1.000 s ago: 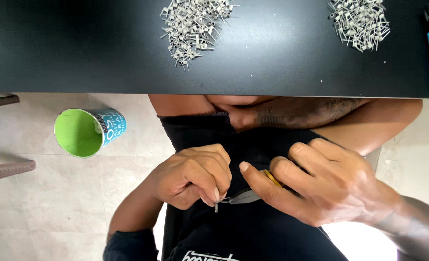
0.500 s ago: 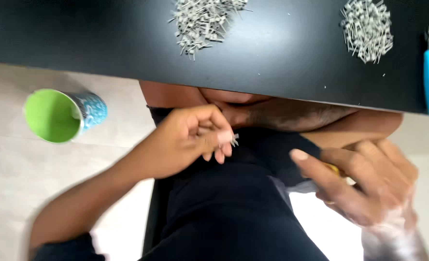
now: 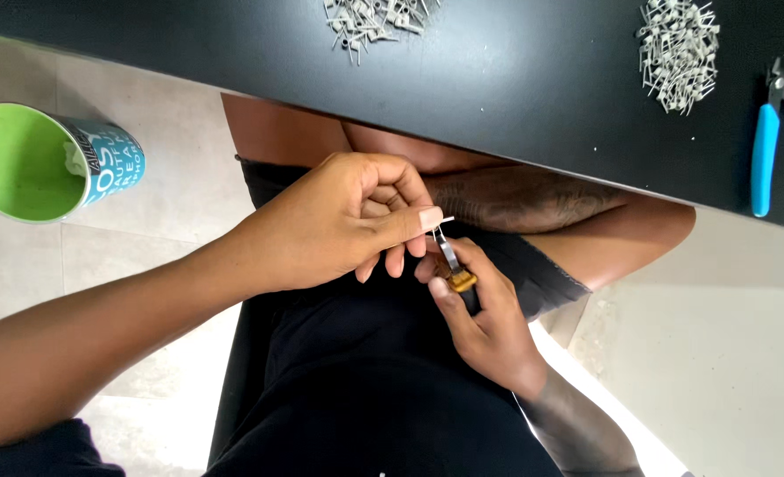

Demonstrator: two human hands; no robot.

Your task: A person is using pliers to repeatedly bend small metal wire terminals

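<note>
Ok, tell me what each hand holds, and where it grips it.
Left hand pinches a small white pin by one end. Right hand grips small cutters by the yellow handle.

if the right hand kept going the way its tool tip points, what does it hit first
The right hand aims its small tool up at the thin pin pinched in the left hand. It would meet that pin and the left fingertips first; whether they already touch is unclear.

A round paper cup [image 3: 52, 163], green inside with a teal printed label, lies at far left.
</note>
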